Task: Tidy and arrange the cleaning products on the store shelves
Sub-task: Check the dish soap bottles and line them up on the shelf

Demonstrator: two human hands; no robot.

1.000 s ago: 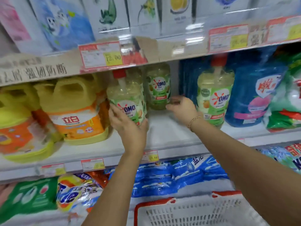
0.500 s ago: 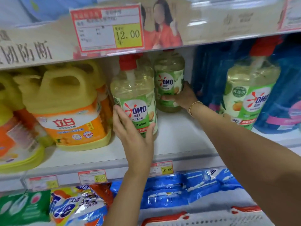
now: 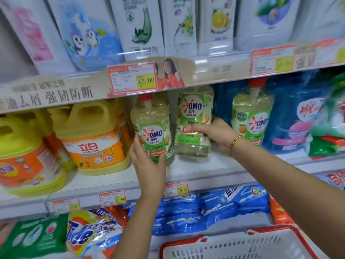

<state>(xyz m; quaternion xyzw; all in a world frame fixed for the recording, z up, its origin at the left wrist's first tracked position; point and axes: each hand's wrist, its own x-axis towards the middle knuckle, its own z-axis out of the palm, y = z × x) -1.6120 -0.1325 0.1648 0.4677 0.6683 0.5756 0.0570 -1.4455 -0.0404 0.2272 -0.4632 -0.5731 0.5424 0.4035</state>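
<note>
Three clear OMO detergent bottles with green labels stand on the white middle shelf. My left hand grips the lower part of the left OMO bottle, which has a red pump top. My right hand holds a second OMO bottle around its middle; that bottle is lifted and slightly tilted, its top hidden behind the shelf edge. A third OMO bottle stands untouched to the right.
Yellow and orange detergent jugs crowd the shelf's left. Blue refill bags fill the right. White refill pouches line the upper shelf. Powder bags lie below. A red-rimmed white basket sits at bottom right.
My right hand has pulled the second OMO bottle forward from the back of the shelf, level with the left one. The view has tilted up. My left hand stays on its bottle.
</note>
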